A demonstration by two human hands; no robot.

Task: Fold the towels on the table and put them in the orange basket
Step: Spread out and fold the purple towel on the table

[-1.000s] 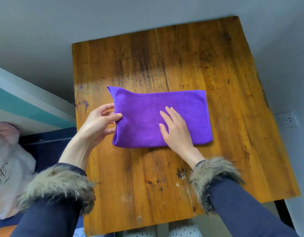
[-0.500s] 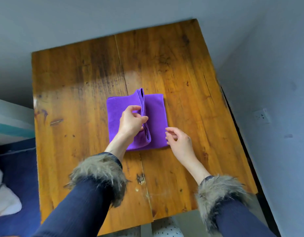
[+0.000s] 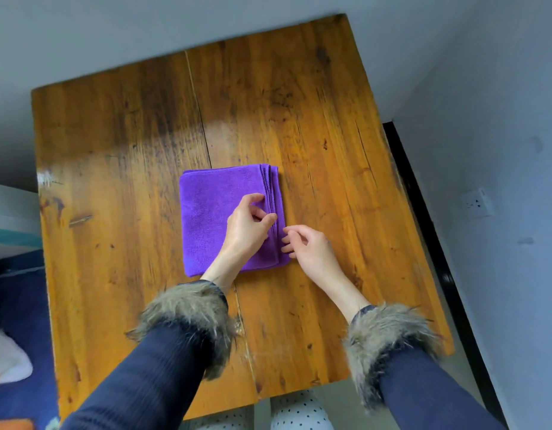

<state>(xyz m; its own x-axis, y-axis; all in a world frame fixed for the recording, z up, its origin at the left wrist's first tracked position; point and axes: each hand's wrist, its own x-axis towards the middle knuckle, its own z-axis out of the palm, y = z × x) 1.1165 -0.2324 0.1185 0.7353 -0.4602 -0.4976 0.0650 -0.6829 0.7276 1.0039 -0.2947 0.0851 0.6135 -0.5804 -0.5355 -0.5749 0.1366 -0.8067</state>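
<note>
Towel [image 3: 212, 212], purple, lay folded flat mid-table [image 3: 113, 150]. Left hand [image 3: 247, 226] rested on towel, fingers curled at its stacked right edges; whether it pinched them, cannot tell. Right hand [image 3: 309, 246] sat just beside that edge, fingers loosely curled, holding nothing

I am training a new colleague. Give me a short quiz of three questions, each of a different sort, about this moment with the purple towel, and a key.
1. True or false: the purple towel lies flat on the wooden table, folded into a compact rectangle.
2. On which side of the towel do the stacked layer edges show? A) the person's left B) the person's right C) the near side
3. Fill the blank: the left hand rests on the ____, and the right hand is beside its right edge.

Key
1. True.
2. B.
3. towel. Whether either hand pinches the cloth cannot be told.
</note>
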